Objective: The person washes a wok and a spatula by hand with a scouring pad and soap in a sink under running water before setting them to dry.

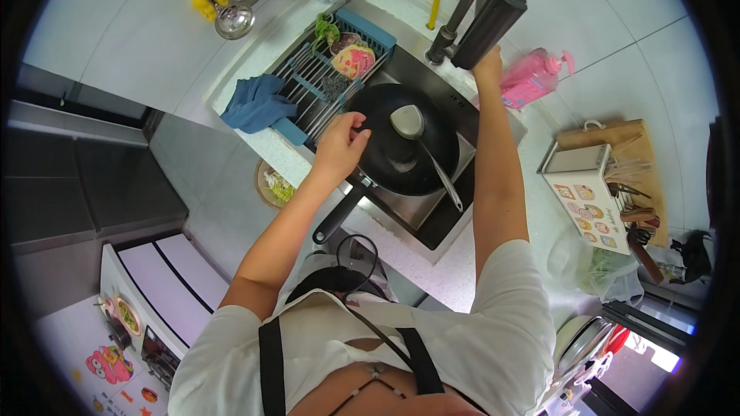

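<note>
A black wok (401, 142) rests in the steel sink (432, 219), its black handle (339, 216) pointing toward me. A metal ladle (408, 122) lies inside the wok, with its long handle reaching over the rim. My left hand (341, 142) grips the wok's left rim. My right hand (487, 64) is stretched out to the black faucet (482, 23) above the sink and holds its spout.
A blue-framed drying rack (327, 77) with sponges and a blue cloth (258, 104) spans the sink's left end. A pink soap bottle (532, 77) stands at the right. A utensil holder (593, 200), cutting board and plastic bag sit on the right counter. A waste bin (274, 185) is below.
</note>
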Tool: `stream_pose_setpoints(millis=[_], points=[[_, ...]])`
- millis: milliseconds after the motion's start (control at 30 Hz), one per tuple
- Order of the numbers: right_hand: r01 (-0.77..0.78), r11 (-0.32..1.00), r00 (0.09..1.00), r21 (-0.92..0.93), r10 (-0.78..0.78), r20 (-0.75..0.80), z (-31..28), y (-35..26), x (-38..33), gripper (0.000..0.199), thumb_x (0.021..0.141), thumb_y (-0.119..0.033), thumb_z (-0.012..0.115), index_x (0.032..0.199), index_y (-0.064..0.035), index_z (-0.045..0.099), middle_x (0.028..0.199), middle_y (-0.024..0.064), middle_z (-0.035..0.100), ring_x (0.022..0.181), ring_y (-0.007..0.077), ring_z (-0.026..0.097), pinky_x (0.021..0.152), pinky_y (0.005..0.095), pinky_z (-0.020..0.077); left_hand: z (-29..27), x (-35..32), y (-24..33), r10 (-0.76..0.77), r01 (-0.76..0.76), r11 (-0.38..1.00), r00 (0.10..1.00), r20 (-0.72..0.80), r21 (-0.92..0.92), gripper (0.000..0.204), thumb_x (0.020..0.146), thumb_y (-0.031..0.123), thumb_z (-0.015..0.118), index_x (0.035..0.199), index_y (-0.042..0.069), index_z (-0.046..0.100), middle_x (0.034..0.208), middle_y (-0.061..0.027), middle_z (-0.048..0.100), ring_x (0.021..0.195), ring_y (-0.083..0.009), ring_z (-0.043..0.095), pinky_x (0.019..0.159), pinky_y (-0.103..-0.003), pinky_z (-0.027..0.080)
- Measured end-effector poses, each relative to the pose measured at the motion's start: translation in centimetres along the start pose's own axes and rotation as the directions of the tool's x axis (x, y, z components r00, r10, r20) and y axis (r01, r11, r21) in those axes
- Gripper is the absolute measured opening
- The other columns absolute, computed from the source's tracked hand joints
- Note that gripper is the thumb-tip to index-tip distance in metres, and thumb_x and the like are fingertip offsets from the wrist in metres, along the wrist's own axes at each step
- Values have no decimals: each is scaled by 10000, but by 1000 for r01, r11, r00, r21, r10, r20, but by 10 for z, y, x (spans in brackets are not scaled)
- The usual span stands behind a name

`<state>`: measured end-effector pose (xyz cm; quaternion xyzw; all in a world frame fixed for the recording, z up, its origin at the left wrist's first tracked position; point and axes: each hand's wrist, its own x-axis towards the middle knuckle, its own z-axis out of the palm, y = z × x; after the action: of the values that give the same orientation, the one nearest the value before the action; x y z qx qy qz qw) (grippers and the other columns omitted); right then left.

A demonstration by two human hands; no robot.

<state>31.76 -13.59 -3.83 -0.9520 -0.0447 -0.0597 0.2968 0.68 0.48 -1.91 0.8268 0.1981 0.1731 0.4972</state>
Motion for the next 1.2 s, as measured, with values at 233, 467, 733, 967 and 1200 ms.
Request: stream_pose_setpoints(millis=[233,467,733,967,1200], points=[[-66,917,989,393,9,147,-10,36,-34,444,841,-319,476,1108,34,441,677,146,612,459,196,576,490,295,459,5,-1,-13,17,-15,999,997,73,-33,248,752,112,596,969,13,530,856,-107,535,685,-204,535,641,-290,445],[85,941,984,-327,-29,174,-47,103,-191,257,820,-271,519,939,-47,562,852,181,597,813,364,568,694,440,451,-13,-8,-39,51,-40,997,981,189,-62,227,760,111,586,960,18,532,852,-101,536,691,-199,532,645,-291,441],[21,791,934,-611,202,295,-33,102,-281,326,756,-206,596,1028,-75,473,976,157,579,925,321,563,751,423,469,-47,-20,-81,45,-35,999,956,291,-41,221,767,121,574,955,11,535,871,-111,548,731,-216,547,660,-296,449],[10,797,924,-604,224,311,-26,64,-306,294,774,-157,548,1047,-83,471,809,119,607,744,299,608,655,409,491,-71,-24,-98,72,-54,997,941,330,-63,219,766,133,574,946,13,539,880,-114,549,736,-216,540,670,-302,446],[336,902,941,-272,-307,146,-19,-34,-298,239,777,-269,569,973,-133,567,792,115,617,722,314,605,596,412,479,-79,-13,-86,99,-74,994,932,350,-82,223,757,134,583,937,8,547,861,-124,552,737,-233,544,671,-315,445]])
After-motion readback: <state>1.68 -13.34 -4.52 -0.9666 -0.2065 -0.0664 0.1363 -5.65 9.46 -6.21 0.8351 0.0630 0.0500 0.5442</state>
